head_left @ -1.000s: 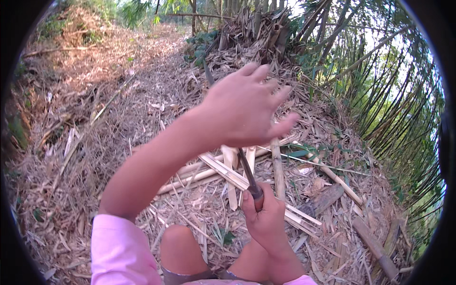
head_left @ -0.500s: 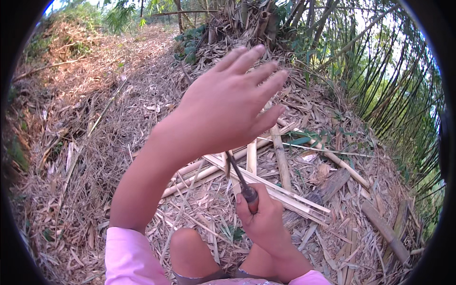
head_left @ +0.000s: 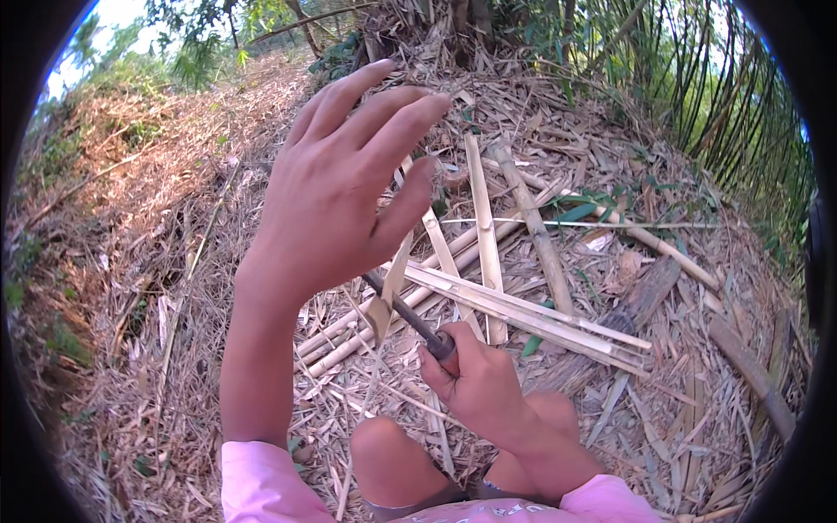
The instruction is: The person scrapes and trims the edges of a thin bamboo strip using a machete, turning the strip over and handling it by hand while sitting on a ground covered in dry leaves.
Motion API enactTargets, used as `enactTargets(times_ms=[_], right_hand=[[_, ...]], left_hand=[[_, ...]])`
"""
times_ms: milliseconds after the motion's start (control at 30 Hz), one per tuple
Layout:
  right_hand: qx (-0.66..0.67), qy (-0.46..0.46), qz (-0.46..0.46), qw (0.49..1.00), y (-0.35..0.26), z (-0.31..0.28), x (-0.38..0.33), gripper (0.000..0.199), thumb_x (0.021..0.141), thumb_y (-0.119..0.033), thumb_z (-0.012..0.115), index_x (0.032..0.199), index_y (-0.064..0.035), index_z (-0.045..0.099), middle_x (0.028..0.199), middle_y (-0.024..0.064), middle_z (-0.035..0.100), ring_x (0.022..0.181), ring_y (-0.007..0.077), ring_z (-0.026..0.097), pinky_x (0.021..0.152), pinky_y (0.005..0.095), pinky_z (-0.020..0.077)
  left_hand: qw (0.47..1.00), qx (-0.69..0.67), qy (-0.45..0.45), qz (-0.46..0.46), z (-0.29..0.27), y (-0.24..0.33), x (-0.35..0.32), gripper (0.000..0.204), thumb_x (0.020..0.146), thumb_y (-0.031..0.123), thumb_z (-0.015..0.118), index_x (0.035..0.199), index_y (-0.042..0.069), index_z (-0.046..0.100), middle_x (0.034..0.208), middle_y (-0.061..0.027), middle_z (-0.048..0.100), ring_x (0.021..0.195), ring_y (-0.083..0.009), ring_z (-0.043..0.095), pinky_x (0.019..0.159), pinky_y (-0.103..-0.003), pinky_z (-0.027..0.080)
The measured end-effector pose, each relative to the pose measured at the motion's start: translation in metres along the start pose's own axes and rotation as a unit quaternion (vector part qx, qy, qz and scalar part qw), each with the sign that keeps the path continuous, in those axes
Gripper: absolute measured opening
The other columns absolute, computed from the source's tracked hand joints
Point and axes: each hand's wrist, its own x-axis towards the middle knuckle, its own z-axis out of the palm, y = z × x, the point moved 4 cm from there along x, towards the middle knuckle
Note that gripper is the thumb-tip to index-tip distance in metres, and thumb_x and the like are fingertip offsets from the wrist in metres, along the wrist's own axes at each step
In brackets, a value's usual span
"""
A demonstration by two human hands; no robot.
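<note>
The knife sits low centre, dark blade running up-left from your right hand, tip hidden behind your left palm. Its edge looks set into a thin pale bamboo strip standing in front of your knees; whether the strip is split already or only started, can't tell. Done so far, judging by the ground: a spread of split bamboo slats lies just beyond the knife, several long and clean. Left: at least this strip, plus round culms further out. Your right hand is fisted tight around the knife handle. Your left hand is raised above the blade, fingers spread and flat, holding nothing, touching nothing visible.
</note>
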Motion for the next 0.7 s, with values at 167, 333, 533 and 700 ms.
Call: enactTargets(times_ms=[167,333,533,700], right_hand=[[-0.039,-0.023,0.006,0.999,0.001,0.012,-0.007,0.028,0.089,-0.022,0.073,0.104,-0.0029,0.058,0.068,0.0090,0.068,0.057,0.0260,0.069,0.051,0.0381,0.0533],[-0.014,-0.025,0.045,0.999,-0.002,0.002,-0.017,0.029,0.089,-0.031,0.071,0.097,-0.0060,0.057,0.071,0.0104,0.069,0.062,0.0326,0.068,0.056,0.0437,0.0548],[-0.007,-0.051,0.037,0.998,-0.005,0.022,-0.021,0.031,0.093,-0.029,0.069,0.109,-0.0029,0.061,0.074,0.0201,0.067,0.068,0.0417,0.066,0.060,0.0505,0.0501],[-0.041,-0.040,0.013,0.998,0.001,0.018,-0.006,0.030,0.093,-0.029,0.066,0.106,-0.0028,0.060,0.073,0.0206,0.067,0.067,0.0429,0.065,0.060,0.0515,0.0498]], left_hand=[[0.994,0.006,-0.082,-0.070,0.015,-0.006,-0.028,0.035,0.092,0.029,0.060,0.121,0.011,0.064,0.121,-0.0133,0.067,0.119,-0.0303,0.061,0.095,-0.046,0.052],[0.992,-0.051,-0.064,-0.091,-0.009,0.003,-0.012,0.031,0.087,0.027,0.066,0.111,0.007,0.065,0.110,-0.0115,0.069,0.118,-0.0329,0.060,0.098,-0.046,0.050],[0.989,-0.049,-0.087,-0.105,-0.007,-0.007,-0.042,0.035,0.092,0.033,0.060,0.111,0.003,0.063,0.116,-0.0151,0.065,0.124,-0.0363,0.054,0.104,-0.048,0.043],[0.999,-0.041,-0.001,-0.027,-0.043,0.005,-0.010,0.036,0.096,0.033,0.057,0.111,0.002,0.063,0.116,-0.0163,0.064,0.123,-0.0341,0.055,0.105,-0.047,0.043]])
